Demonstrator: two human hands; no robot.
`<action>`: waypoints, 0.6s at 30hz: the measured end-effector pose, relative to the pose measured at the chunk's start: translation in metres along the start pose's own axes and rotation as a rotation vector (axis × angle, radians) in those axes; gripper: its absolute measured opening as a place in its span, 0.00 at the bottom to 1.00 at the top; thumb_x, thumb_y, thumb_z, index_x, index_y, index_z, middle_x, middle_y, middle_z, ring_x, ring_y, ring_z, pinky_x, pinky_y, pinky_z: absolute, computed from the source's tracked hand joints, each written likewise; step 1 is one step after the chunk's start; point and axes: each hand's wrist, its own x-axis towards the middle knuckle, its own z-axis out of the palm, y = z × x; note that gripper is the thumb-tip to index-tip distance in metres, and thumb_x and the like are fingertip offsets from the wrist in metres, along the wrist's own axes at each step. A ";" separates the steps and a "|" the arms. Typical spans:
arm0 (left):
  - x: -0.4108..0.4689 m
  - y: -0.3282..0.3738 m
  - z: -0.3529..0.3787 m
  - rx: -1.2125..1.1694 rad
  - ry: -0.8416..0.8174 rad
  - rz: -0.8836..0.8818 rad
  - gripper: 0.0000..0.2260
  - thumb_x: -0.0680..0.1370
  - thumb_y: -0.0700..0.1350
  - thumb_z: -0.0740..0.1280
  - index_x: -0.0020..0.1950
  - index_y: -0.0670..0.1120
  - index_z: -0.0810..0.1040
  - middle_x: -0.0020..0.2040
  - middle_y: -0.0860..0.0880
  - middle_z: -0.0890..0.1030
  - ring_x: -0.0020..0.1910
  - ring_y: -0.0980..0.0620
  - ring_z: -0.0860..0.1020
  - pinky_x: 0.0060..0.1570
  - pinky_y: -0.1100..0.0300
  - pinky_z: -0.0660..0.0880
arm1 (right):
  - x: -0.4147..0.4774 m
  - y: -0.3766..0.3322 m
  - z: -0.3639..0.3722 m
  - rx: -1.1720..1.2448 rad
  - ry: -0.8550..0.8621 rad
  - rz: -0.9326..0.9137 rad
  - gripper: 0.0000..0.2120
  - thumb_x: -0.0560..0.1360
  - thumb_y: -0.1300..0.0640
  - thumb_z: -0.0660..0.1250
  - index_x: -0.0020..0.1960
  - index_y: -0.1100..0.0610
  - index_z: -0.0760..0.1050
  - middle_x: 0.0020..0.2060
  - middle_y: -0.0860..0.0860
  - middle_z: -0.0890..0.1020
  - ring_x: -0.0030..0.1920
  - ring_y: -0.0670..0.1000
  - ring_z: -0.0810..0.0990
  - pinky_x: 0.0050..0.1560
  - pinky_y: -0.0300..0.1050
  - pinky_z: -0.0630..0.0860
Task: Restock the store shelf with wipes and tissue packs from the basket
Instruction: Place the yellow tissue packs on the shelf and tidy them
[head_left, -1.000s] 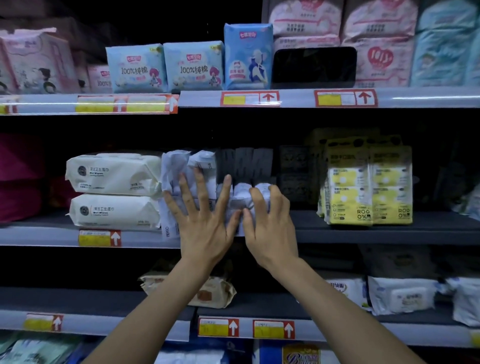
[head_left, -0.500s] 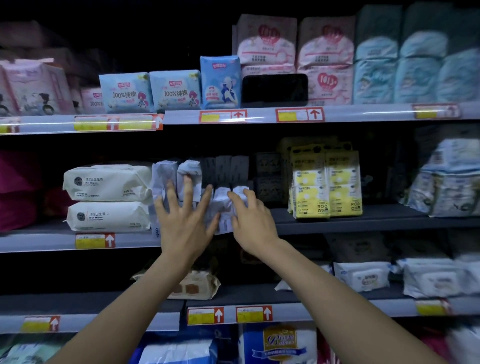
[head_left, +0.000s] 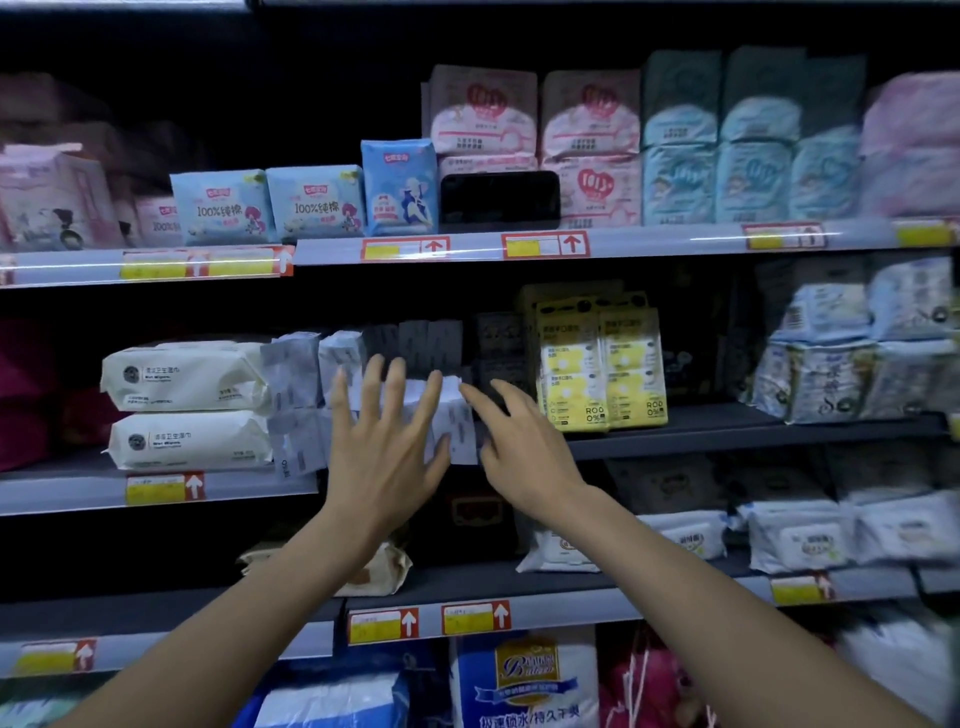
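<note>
Pale grey-white tissue packs (head_left: 449, 415) stand upright at the front of the middle shelf (head_left: 727, 431). My left hand (head_left: 384, 447) lies flat over them, fingers spread, palm toward the packs. To their right my right hand (head_left: 524, 441) has its fingers extended, with the fingertips touching the right edge of the front pack. More of the same packs (head_left: 291, 374) stand just left, beside two stacked cream wipes packs (head_left: 187, 379). Neither hand grips anything. No basket is in view.
Yellow wipes packs (head_left: 602, 364) stand right of my hands. Blue and pink pad packs (head_left: 317, 202) and a dark phone (head_left: 498, 200) sit on the upper shelf. White wipes packs (head_left: 795, 535) and a beige pack (head_left: 374, 571) lie on the lower shelf.
My right hand has come off the tissue packs and opened, now only touching with its fingertips. My left hand stays flat on them. The view has pulled back and shifted right.
</note>
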 end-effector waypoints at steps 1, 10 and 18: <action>0.003 0.005 -0.003 -0.017 0.005 0.009 0.30 0.82 0.61 0.55 0.80 0.47 0.67 0.75 0.35 0.69 0.77 0.32 0.65 0.76 0.30 0.55 | -0.002 0.004 -0.002 -0.004 0.038 -0.001 0.34 0.81 0.62 0.62 0.82 0.46 0.54 0.80 0.56 0.60 0.81 0.56 0.57 0.72 0.54 0.70; 0.029 0.078 -0.001 -0.258 -0.038 -0.019 0.31 0.79 0.60 0.63 0.79 0.47 0.67 0.71 0.36 0.73 0.69 0.35 0.73 0.69 0.40 0.70 | -0.028 0.076 -0.038 -0.085 0.135 0.078 0.31 0.80 0.63 0.63 0.80 0.47 0.62 0.77 0.55 0.67 0.77 0.56 0.64 0.73 0.53 0.70; 0.062 0.126 0.020 -0.344 -0.128 -0.060 0.36 0.79 0.64 0.64 0.80 0.45 0.63 0.66 0.43 0.78 0.68 0.41 0.75 0.77 0.42 0.61 | -0.037 0.142 -0.046 -0.058 0.163 0.281 0.32 0.80 0.57 0.66 0.80 0.45 0.60 0.76 0.55 0.66 0.76 0.57 0.64 0.64 0.54 0.76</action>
